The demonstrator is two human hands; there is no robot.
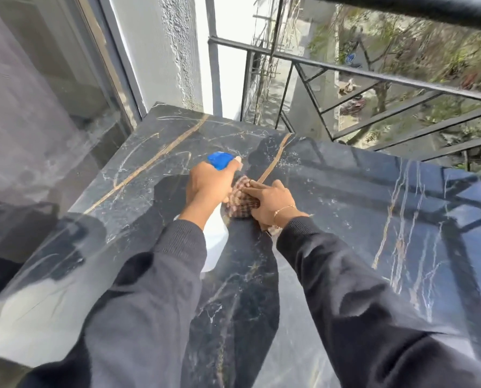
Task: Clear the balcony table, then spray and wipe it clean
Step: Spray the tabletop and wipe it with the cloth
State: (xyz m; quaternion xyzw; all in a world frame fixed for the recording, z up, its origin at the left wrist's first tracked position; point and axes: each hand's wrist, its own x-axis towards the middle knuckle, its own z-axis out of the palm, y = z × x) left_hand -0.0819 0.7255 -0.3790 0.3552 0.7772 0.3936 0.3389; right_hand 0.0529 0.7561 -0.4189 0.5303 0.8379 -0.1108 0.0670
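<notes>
The left hand point(208, 183) grips the spray bottle point(215, 243) at its neck, while the right hand point(270, 203) presses a checked cloth point(243, 198) with fairly straight fingers onto the middle of the glossy dark marble table point(345, 208). Mist lightly and wipe in overlapping strokes out to the edges. A black railing point(373, 77) and a glass door point(38, 107) flank the table

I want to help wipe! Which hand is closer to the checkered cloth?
The right hand. It rests on top of the cloth, pressing it to the table. The left hand is just beside the cloth, holding the spray bottle.
</notes>
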